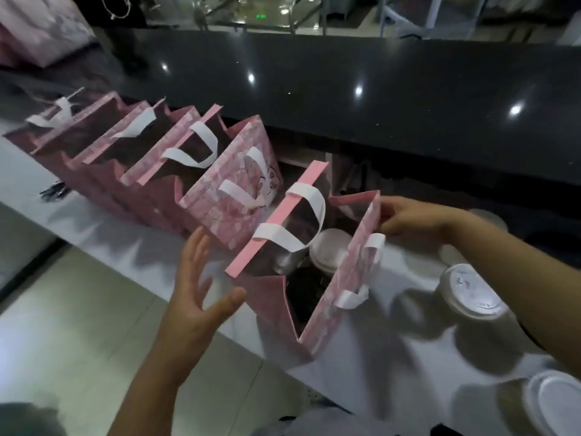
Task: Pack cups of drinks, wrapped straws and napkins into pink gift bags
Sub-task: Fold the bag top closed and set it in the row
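Left of the left grip, a row of pink bags (220, 196) stands wall against wall on the white tabletop (371, 372), close to its near edge. The left grip (195, 291) is released, with fingers straight and spread, just beside the near-left edge of the open bag (345, 278). Between both grips, a lidded cup (330, 250) stands inside this bag. The right grip (408, 218) pinches the far corner of the bag's right rim. Nearer than the right grip, a loose cup (471, 297) stands on the tabletop, apart from the bag, with a bare strip of tabletop between.

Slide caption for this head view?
Right hand holds the rim of the nearest pink bag, lidded cup inside; left hand open beside it.
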The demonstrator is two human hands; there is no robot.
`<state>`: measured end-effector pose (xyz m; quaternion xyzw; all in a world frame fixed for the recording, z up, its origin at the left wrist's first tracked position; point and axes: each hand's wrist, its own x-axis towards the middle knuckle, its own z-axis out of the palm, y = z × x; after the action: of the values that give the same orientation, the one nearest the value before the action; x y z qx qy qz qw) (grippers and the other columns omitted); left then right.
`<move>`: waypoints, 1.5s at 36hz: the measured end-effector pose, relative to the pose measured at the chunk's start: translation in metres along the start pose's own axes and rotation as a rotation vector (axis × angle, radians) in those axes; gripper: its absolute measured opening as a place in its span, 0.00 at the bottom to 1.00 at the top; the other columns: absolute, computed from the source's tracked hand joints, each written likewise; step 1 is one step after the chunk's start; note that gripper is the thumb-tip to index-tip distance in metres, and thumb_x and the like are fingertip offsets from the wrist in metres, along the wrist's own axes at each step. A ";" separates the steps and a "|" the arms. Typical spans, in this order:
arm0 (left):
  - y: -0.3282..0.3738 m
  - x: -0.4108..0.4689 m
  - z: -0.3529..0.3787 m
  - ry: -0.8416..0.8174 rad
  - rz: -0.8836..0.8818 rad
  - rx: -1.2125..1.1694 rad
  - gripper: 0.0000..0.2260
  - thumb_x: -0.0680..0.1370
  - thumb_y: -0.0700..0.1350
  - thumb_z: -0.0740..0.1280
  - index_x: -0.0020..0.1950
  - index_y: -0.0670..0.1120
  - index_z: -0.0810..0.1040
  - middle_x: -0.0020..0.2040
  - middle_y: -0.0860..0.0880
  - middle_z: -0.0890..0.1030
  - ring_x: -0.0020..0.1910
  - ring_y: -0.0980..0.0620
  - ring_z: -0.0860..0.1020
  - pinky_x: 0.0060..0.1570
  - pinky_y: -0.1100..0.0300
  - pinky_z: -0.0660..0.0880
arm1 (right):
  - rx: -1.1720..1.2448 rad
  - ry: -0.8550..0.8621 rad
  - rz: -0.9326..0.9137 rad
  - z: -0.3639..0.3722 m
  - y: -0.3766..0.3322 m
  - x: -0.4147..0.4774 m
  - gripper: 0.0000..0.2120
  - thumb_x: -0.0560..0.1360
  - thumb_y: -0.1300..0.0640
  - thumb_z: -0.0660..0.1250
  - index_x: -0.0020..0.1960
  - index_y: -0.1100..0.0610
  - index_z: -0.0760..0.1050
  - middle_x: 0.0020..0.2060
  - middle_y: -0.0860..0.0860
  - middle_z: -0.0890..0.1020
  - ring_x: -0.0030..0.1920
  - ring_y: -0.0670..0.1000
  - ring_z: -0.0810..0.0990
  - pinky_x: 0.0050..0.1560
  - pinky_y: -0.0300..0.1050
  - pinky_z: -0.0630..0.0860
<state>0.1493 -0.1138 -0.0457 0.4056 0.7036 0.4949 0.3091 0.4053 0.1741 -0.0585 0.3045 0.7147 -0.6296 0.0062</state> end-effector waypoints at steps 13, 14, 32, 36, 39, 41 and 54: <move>-0.081 -0.062 0.093 -0.154 -0.338 -0.350 0.57 0.62 0.39 0.83 0.78 0.70 0.52 0.78 0.60 0.62 0.74 0.52 0.68 0.63 0.45 0.77 | -0.053 -0.182 0.073 0.008 0.037 0.021 0.13 0.68 0.62 0.69 0.48 0.49 0.85 0.48 0.45 0.87 0.49 0.43 0.85 0.46 0.32 0.78; -0.079 -0.060 0.094 -0.143 -0.341 -0.331 0.57 0.63 0.39 0.83 0.78 0.69 0.52 0.77 0.59 0.64 0.73 0.51 0.69 0.61 0.46 0.79 | -0.050 -0.194 0.058 0.009 0.041 0.019 0.13 0.68 0.61 0.69 0.48 0.48 0.85 0.48 0.45 0.87 0.49 0.43 0.84 0.47 0.32 0.78; -0.021 -0.011 0.019 -0.068 -0.073 0.063 0.33 0.60 0.55 0.80 0.65 0.60 0.79 0.80 0.60 0.56 0.79 0.55 0.57 0.74 0.40 0.64 | -0.120 -0.100 -0.244 -0.018 0.014 -0.002 0.32 0.61 0.44 0.76 0.65 0.36 0.75 0.73 0.26 0.54 0.69 0.26 0.58 0.57 0.30 0.68; -0.010 -0.005 0.022 -0.024 -0.029 -0.029 0.21 0.65 0.50 0.77 0.57 0.52 0.85 0.70 0.52 0.73 0.72 0.50 0.71 0.68 0.38 0.71 | -0.036 -0.137 -0.252 -0.018 0.008 0.014 0.26 0.63 0.49 0.77 0.62 0.44 0.81 0.74 0.29 0.58 0.72 0.34 0.63 0.65 0.39 0.70; -0.009 -0.006 0.030 0.038 -0.006 -0.072 0.19 0.68 0.46 0.74 0.59 0.50 0.85 0.69 0.52 0.77 0.70 0.49 0.74 0.68 0.40 0.72 | 0.024 -0.161 -0.255 -0.015 0.008 0.022 0.18 0.69 0.54 0.77 0.59 0.48 0.83 0.72 0.30 0.61 0.71 0.36 0.66 0.66 0.42 0.71; -0.010 -0.008 0.035 0.098 -0.001 -0.085 0.21 0.70 0.41 0.73 0.64 0.50 0.83 0.66 0.50 0.80 0.67 0.48 0.77 0.67 0.40 0.73 | 0.014 -0.148 -0.266 -0.014 0.007 0.027 0.17 0.69 0.55 0.75 0.58 0.49 0.84 0.72 0.32 0.62 0.70 0.34 0.65 0.68 0.43 0.69; 0.006 -0.013 0.031 0.085 0.361 0.592 0.27 0.74 0.32 0.74 0.68 0.55 0.78 0.74 0.56 0.69 0.69 0.56 0.71 0.63 0.62 0.75 | -0.093 -0.123 -0.421 -0.004 -0.005 0.031 0.11 0.73 0.54 0.70 0.54 0.52 0.85 0.62 0.42 0.74 0.63 0.38 0.75 0.64 0.32 0.71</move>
<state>0.1833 -0.1107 -0.0494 0.5745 0.7459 0.3324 0.0560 0.3797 0.1903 -0.0657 0.1091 0.7892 -0.6006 -0.0678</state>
